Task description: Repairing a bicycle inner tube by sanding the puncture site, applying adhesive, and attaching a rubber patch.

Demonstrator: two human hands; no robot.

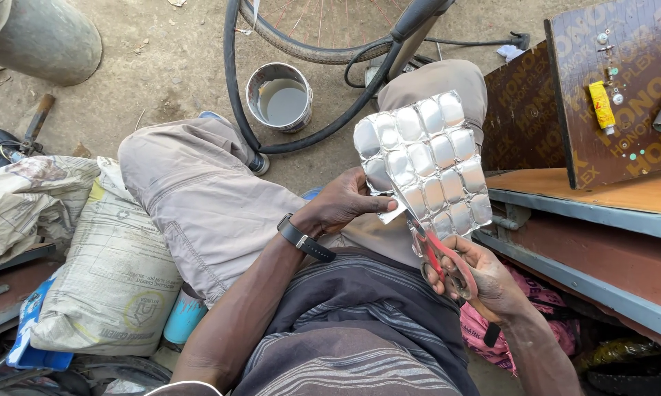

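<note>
Nearest the camera, over a striped shirt (360,330), the right hand (484,282) is closed through the red handles of a pair of scissors (442,260), whose blades point up and left into the lower edge of a silver blister sheet (426,165). Left hand (341,202), a dark watch (305,238) on its wrist, pinches that sheet by its lower left edge, thumb and fingers clamped on the foil. The sheet is held upright above the lap, in front of the right knee, its rows of rounded pockets facing the camera; whether the blades are parted or shut cannot be told. Beneath both hands lie the bent legs in grey-beige trousers (198,191). Left of the legs, a printed pale sack (110,271) rests on the ground beside crumpled wrapping. Right of the hands, a metal-edged wooden shelf (602,205) carries brown printed boards (609,95). Farther off, on bare earth, a small tin of cloudy liquid (279,95) stands inside the loop of a black rubber tube (231,81), with a bicycle wheel (316,37) beyond it.
</note>
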